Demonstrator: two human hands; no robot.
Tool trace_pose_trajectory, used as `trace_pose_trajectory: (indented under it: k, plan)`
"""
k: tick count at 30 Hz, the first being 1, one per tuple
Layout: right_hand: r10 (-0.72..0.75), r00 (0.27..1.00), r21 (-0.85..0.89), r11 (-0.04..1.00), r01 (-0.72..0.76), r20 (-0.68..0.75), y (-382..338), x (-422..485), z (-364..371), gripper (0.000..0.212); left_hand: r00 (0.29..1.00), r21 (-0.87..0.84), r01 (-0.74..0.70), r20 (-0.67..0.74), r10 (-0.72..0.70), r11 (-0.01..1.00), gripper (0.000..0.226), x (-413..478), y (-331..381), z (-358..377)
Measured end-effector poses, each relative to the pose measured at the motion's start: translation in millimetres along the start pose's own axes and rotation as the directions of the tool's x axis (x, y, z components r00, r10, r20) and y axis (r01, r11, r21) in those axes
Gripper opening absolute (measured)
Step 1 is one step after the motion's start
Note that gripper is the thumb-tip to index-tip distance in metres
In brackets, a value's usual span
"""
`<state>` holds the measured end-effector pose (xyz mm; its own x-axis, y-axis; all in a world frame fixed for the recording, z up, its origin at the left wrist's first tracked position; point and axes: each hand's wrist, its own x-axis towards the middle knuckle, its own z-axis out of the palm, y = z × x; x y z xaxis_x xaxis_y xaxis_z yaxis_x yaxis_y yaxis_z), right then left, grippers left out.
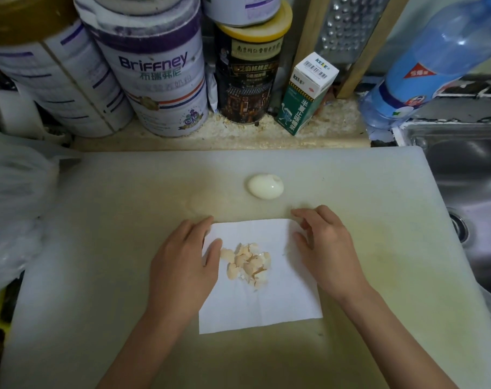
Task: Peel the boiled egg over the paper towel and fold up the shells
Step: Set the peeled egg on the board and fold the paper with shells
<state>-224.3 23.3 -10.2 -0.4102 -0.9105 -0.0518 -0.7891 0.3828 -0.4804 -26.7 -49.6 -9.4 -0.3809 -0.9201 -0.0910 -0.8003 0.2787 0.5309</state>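
On the white cutting board lies a paper towel, with the left hand resting relaxed-fingered on its left edge, the right hand touching its right edge with loose, ungrasping fingers, the peeled boiled egg just beyond, and the eggshell pieces piled mid-towel.

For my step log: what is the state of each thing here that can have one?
Towel: flat, not yet folded.
Shells: loose heap on the towel.
Egg: peeled, lying on the board beyond the towel.
Left hand: open, on the towel's left edge.
Right hand: open, at the towel's far right corner.
Jar: yellow lid on.
Box: closed.
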Motion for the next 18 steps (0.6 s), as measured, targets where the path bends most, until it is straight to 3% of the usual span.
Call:
trace_pose_trajectory:
  k: [4,7,10,15,18]
  plan:
    - [0.069,0.998,-0.055,0.996,-0.068,0.011,3.4,1.3,-1.1,0.011,0.997,-0.029,0.073,-0.003,-0.073,0.997,0.032,-4.7,0.4,-2.1]
    - [0.009,1.000,0.043,0.999,-0.010,0.021,4.1,-4.4,-6.9,0.006,0.992,-0.079,0.122,-0.001,-0.123,0.989,0.038,-11.5,-0.5,-4.8]
    - [-0.051,0.993,0.111,0.993,0.039,0.107,2.2,-14.9,-13.6,0.013,0.990,-0.115,0.138,-0.018,-0.141,0.984,0.044,-19.1,-4.0,-6.1]
    - [0.013,0.955,0.122,0.991,-0.051,0.296,3.2,-24.9,-17.1,0.025,0.981,-0.197,0.189,-0.013,-0.196,0.962,0.041,-25.0,-10.7,-4.9]
    - [0.017,0.952,0.320,0.940,-0.119,0.305,-4.8,-28.4,-21.0,0.018,0.972,-0.267,0.227,0.007,-0.233,0.937,0.028,-26.8,-12.0,-2.1]
